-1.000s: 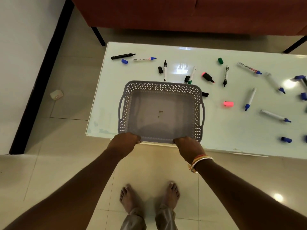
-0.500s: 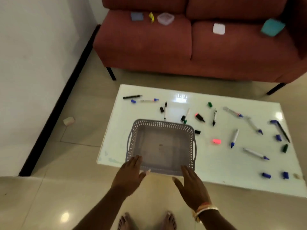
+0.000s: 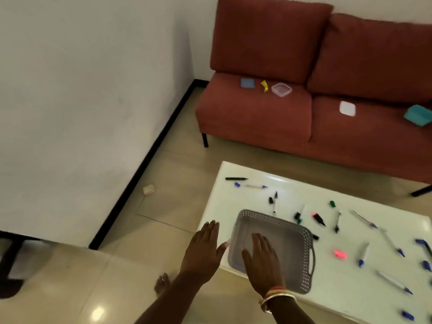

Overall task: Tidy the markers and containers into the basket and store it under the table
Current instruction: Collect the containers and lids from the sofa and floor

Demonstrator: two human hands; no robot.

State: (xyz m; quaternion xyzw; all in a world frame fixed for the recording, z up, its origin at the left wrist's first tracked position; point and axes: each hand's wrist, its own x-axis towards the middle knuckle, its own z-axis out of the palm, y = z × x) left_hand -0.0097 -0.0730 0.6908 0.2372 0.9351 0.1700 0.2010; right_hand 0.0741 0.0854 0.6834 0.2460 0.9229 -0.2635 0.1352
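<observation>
Both hands are flat and spread, fingers straight, gripping nothing. Taking the grey basket (image 3: 306, 253) as the middle of a dial with twelve toward the sofa (image 3: 257, 118), the left hand (image 3: 203, 249) hovers palm-down at about nine o'clock, off the table's corner and over the floor. The right hand (image 3: 261, 260) (bangles at the wrist) is stretched over the basket's rim at roughly seven o'clock. Whether its fingers actually touch the plastic I cannot say, as the picture is smeared there.

That basket sits mouth-up near the close corner of the white table (image 3: 233, 169), and it looks empty. I'd guess it is parked there so things can be dropped straight in.

Uncapped markers (image 3: 364, 252) and loose caps (image 3: 332, 203) lie scattered over the tabletop from eleven round to four o'clock, none touching the basket. One black marker (image 3: 236, 178) lies farthest out at eleven.

The containers are well apart from all this, up on the sofa seat. A clear tub (image 3: 281, 89) is at twelve, with a blue lid (image 3: 247, 83) just beside it, a white lid (image 3: 347, 108) is at one, and a teal box (image 3: 418, 115) is near two.

By my reckoning the collecting has barely begun.
</observation>
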